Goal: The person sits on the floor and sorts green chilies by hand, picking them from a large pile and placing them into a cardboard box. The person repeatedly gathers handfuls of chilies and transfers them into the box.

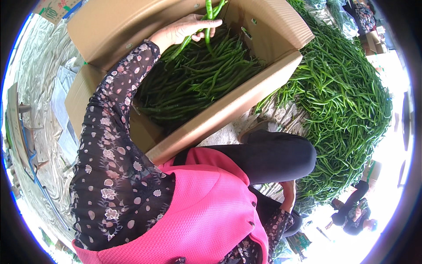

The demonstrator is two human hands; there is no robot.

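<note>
My left hand point(193, 29) holds a few long green chili peppers point(208, 19) between thumb and fingers, above the inside of an open cardboard box point(227, 95). Many more long green peppers point(211, 76) lie in the box, mostly side by side. My right hand point(288, 191) hangs low beside my bent knee, close to the large heap of green peppers point(343, 99); its fingers are mostly hidden behind the knee, so what it holds does not show.
The box flaps point(108, 26) stand out around its opening. Crumpled plastic sheeting point(36, 59) covers the floor at the left, with pale sheets point(64, 85) beside the box. Another person point(354, 211) sits beyond the heap, lower right; a further person point(364, 18) is at upper right.
</note>
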